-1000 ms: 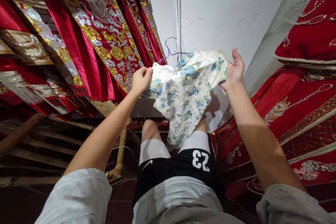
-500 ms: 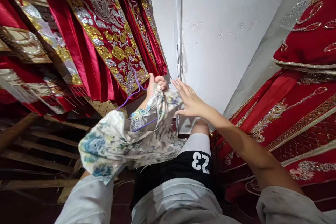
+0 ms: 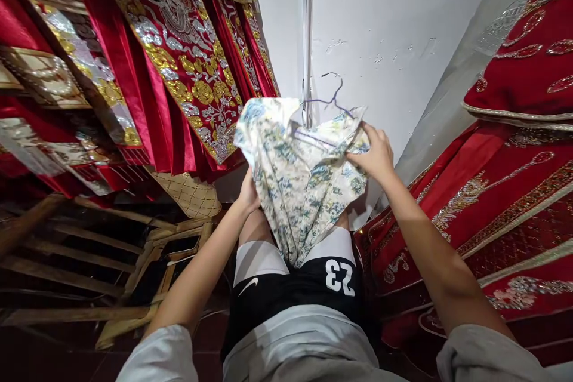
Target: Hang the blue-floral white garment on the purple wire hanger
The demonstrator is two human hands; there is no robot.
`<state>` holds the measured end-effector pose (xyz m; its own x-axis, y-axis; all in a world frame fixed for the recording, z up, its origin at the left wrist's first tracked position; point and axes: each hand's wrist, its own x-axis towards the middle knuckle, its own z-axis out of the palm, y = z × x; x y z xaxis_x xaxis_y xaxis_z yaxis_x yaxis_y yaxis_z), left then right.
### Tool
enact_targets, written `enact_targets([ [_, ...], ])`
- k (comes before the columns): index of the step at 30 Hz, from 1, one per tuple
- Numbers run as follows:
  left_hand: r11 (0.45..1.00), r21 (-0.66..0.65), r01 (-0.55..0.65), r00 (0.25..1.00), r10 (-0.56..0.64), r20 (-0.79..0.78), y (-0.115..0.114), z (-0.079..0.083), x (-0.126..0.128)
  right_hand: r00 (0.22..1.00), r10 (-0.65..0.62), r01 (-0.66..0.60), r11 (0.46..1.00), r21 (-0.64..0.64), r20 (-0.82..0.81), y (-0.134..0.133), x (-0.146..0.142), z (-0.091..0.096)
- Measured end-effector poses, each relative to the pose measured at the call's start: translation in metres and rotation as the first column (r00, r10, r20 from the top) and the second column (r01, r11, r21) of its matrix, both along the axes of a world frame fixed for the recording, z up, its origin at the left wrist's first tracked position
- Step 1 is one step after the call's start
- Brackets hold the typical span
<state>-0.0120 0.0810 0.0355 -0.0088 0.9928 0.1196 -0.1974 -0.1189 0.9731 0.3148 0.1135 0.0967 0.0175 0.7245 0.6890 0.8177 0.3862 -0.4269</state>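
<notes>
A cream shirt with a blue, green and yellow floral print (image 3: pixel 308 179) hangs spread out in front of my lap, on a thin purple wire hanger (image 3: pixel 334 99) whose hook points up. My right hand (image 3: pixel 375 152) pinches the shirt near its right shoulder, thumb in front, the other fingers partly behind the cloth. At the shirt's left side, below the sleeve, my left hand (image 3: pixel 249 192) grips the edge; its fingers are mostly hidden behind the fabric.
Red costumes with gold and silver embroidery (image 3: pixel 201 89) hang on the left. More red beaded garments (image 3: pixel 496 221) hang on the right. A white wall (image 3: pixel 376 30) with a metal rail (image 3: pixel 307 42) stands ahead. A wooden chair (image 3: pixel 147 250) is at lower left.
The shirt has gone from bunched and sideways at the left to upright and spread in the middle. My left hand moved down to its side; my right hand closed on the shoulder.
</notes>
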Motion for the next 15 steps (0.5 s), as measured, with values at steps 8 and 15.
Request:
enact_targets([
  [8,0.975,-0.038,-0.22,0.966,0.223,0.129,-0.006,-0.047,0.005,0.994,-0.023,0.023,1.0,0.007,0.103,0.028,-0.028,0.043],
  [15,0.955,-0.108,-0.277,0.953,0.288,0.095,-0.018,-0.056,0.0,0.992,-0.004,0.001,1.0,0.023,0.124,0.038,-0.022,0.043],
])
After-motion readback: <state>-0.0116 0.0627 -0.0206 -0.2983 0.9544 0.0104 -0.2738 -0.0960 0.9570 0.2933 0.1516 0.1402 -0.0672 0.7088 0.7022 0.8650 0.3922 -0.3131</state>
